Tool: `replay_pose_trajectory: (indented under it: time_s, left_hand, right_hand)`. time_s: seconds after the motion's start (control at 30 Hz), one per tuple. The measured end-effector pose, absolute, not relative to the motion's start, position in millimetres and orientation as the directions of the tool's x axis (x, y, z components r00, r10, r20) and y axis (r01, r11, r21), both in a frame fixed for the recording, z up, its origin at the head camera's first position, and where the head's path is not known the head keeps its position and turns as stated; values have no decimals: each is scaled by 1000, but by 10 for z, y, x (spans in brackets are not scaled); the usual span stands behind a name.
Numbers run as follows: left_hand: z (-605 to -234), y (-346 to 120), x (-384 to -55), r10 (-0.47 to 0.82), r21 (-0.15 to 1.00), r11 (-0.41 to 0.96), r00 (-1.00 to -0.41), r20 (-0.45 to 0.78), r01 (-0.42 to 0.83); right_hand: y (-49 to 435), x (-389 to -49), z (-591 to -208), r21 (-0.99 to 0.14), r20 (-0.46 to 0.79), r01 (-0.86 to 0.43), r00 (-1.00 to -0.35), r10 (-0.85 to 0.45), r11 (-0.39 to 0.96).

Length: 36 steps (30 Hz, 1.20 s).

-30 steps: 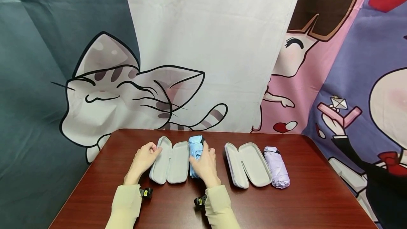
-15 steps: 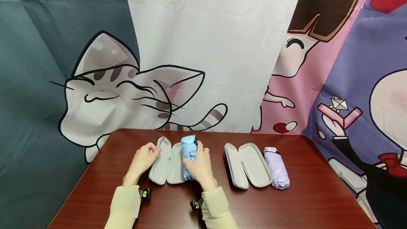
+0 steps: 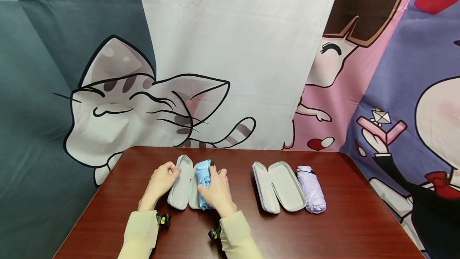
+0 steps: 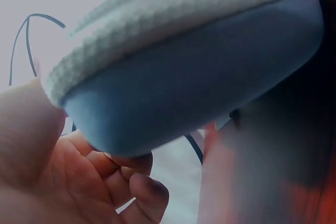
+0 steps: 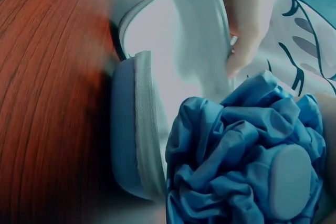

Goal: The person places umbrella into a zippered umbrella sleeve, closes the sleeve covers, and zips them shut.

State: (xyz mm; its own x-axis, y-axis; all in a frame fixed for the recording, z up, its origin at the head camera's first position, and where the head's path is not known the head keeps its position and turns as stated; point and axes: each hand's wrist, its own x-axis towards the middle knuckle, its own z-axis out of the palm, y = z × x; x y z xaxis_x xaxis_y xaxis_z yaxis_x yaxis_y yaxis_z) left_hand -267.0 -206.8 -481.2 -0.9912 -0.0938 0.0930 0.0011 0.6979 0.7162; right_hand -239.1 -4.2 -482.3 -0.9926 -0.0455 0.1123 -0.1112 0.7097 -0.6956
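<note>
An open zip case [image 3: 181, 189] with a pale grey lining stands at the left of the table. At its left rim my left hand [image 3: 160, 182] pinches the edge; in the left wrist view the thumb is at the textured rim and the fingers lie behind the blue shell [image 4: 189, 82]. My right hand [image 3: 217, 193] grips a folded light-blue umbrella [image 3: 203, 175] over the case's right half, covering much of that half. The right wrist view shows the umbrella's crumpled fabric [image 5: 220, 150] and oval end cap [image 5: 290, 182] beside the case's lining [image 5: 178, 35].
To the right, a second open grey-lined case [image 3: 287, 187] rests on the brown table [image 3: 345, 231]. Against its right side lies a folded lilac umbrella [image 3: 312, 190]. A cartoon-printed cloth [image 3: 230, 31] hangs behind the table's far edge.
My right hand has carried the blue umbrella left, from beside the left case to over its right half, and lowered it there. My left hand has stayed at the case's rim.
</note>
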Motion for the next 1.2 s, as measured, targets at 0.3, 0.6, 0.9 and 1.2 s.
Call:
replay_pose_trajectory:
  time_s: [0.3,0.6,0.9,1.2]
  left_hand:
    - [-4797,-2046,-2668,-83,710,704,-992,97,10]
    - [-4818,-2019,-2677,-27,718,691,-989,144,86]
    - [-4795,-2009,-2662,-15,715,689,-984,176,118]
    - [-4811,-2038,-2646,-26,723,684,-986,163,101]
  right_hand:
    - [-172,-2481,-4824,-625,26,-72,-997,-72,778]
    - [-285,-2545,-4804,-591,25,-45,-999,-37,805]
    - [-341,-2583,-4934,-571,114,-103,-992,-46,815]
    - [-429,-2598,-5095,-506,147,-127,-987,-60,853]
